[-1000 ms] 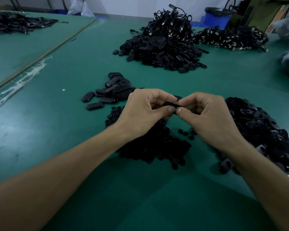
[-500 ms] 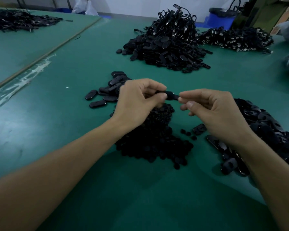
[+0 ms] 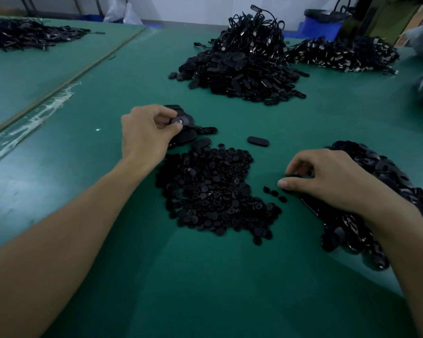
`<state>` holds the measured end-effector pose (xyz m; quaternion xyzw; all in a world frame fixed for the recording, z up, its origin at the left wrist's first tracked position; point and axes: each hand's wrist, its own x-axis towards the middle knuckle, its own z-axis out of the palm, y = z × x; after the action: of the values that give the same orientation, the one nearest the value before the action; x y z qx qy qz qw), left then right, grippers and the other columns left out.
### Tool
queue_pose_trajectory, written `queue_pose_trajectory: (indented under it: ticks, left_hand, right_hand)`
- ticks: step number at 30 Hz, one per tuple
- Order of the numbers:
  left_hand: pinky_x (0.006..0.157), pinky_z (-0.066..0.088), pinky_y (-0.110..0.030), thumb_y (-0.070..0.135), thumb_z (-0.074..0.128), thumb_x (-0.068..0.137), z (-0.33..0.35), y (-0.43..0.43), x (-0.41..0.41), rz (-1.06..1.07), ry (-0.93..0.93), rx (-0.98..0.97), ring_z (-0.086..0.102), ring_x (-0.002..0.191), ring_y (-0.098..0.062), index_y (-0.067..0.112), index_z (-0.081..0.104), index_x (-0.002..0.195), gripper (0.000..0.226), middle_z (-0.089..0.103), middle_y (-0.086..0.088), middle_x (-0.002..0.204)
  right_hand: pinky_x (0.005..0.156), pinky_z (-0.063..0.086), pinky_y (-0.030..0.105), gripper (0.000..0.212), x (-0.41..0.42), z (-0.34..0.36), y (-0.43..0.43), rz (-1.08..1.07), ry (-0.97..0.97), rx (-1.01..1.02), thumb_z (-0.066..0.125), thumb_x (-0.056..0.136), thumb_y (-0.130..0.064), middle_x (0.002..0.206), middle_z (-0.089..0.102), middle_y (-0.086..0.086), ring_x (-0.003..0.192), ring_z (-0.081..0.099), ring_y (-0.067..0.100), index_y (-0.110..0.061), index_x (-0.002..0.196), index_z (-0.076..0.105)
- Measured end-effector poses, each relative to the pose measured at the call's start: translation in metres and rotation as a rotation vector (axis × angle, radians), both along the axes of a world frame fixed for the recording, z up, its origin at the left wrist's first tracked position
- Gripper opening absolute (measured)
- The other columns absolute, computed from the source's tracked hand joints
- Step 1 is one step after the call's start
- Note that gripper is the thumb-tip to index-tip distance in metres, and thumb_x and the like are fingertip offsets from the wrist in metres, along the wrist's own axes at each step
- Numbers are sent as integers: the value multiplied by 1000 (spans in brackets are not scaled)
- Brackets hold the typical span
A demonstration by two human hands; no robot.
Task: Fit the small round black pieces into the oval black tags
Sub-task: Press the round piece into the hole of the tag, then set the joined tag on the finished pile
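Tag (image 3: 181, 120) is pinched betw. L hand (image 3: 144, 135) thumb and forefinger, long axis pointing right, away from fingertips, just above finished tags (image 3: 189, 136). R hand (image 3: 327, 178) fingers curl narrow at loose tags (image 3: 388, 181); grip can't be confirmed. Round pieces (image 3: 210, 191) lie just left of R fingertips.
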<state>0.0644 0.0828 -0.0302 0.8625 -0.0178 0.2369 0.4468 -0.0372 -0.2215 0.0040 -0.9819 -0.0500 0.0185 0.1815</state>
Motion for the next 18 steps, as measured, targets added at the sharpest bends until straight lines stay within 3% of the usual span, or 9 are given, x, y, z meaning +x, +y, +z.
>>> queue_pose_trajectory:
  ticks: [4,7,10,14,16,18]
  left_hand:
    - [89,57,-37,38,80,83,-3,4,-2,61,42,101,69,94,-11,29,76,106,25,74,8,101]
    - [87,46,-31,42,75,86,-3,4,-2,102,20,163,60,104,-11,31,74,107,24,66,6,112]
    - [80,40,-26,41,70,90,1,-1,-6,100,-44,167,51,95,-5,34,71,103,16,55,9,106]
    - [69,49,-17,31,68,92,11,-28,-26,-150,-185,139,61,71,1,29,73,88,7,68,16,79]
    - [59,46,-12,27,71,91,15,-46,-40,-356,-139,15,60,57,3,26,73,83,9,68,18,67]
    - [48,45,-13,28,72,92,18,-58,-53,-548,12,-94,59,46,0,22,74,81,13,71,8,63]
  right_hand:
    - [59,35,15,32,-1,-2,2,-43,-59,79,81,73,-50,85,60,-7,73,54,1,-30,89,61]
    - [55,43,10,26,-3,-2,9,-32,-180,238,88,69,-38,70,65,-5,61,58,0,-26,75,65]
    - [57,51,15,21,-6,0,18,-18,-247,478,88,69,-32,65,70,-3,57,62,4,-20,72,71]
    - [71,58,20,12,-8,-3,33,83,-233,753,85,70,-14,76,76,0,72,73,14,-15,78,76]
    - [77,58,25,17,-7,-6,40,137,-248,831,83,71,-1,85,74,7,79,72,18,-14,79,75]
    - [73,56,27,24,-6,-9,46,165,-308,859,82,71,4,89,68,8,81,67,15,-17,79,75]
